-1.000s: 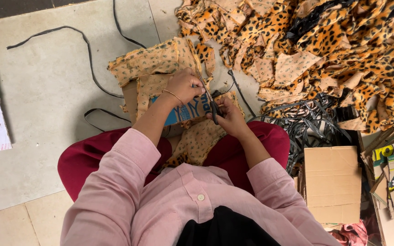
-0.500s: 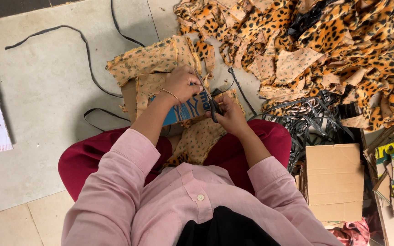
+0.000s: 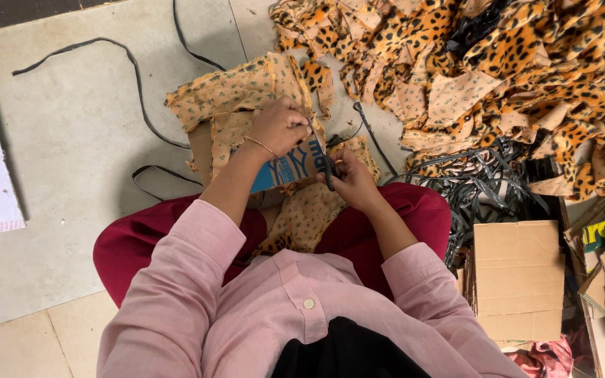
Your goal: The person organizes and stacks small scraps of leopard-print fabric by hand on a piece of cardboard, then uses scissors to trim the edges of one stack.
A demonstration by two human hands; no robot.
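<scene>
We judge the cutting step to be under way at frame centre: the right hand (image 3: pixel 351 183), fingers closed through the handles of black-handled scissors (image 3: pixel 325 166), works at tan floral-print fabric (image 3: pixel 243 94), which the left hand (image 3: pixel 279 127) clamps against a blue-printed cardboard template (image 3: pixel 285 170) just above the lap. The next move calls for steadying that edge along the blades. Beyond, upper right, lies a leopard-print fabric heap (image 3: pixel 498 63).
</scene>
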